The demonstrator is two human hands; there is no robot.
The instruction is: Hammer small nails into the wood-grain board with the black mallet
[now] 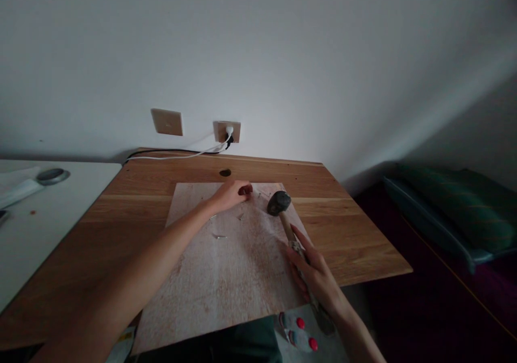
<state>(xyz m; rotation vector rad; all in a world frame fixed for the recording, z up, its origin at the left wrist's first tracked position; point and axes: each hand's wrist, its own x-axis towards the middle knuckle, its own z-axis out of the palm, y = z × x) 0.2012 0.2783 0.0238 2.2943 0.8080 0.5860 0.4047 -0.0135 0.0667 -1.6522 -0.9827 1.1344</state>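
Note:
A pale whitewashed wooden board (226, 277) lies flat on the brown wooden table. My right hand (313, 271) is wrapped round the handle of a mallet (278, 203), whose dark head is raised just above the board's right side. Near the board's far edge, my left hand (235, 193) has its fingers curled together with the tips down at the board; whatever they pinch is too small or hidden to make out. A thin, shiny nail (220, 237) lies loose on the board, with a few more small, thin pieces close to my left hand.
Behind the wooden table (343, 234) stands a wall with a socket (227, 131) and plugged-in cables. A white table (60, 207) adjoins on the left. Bottles with red caps (300, 323) are below the front edge, and a cushion (460, 207) is at right.

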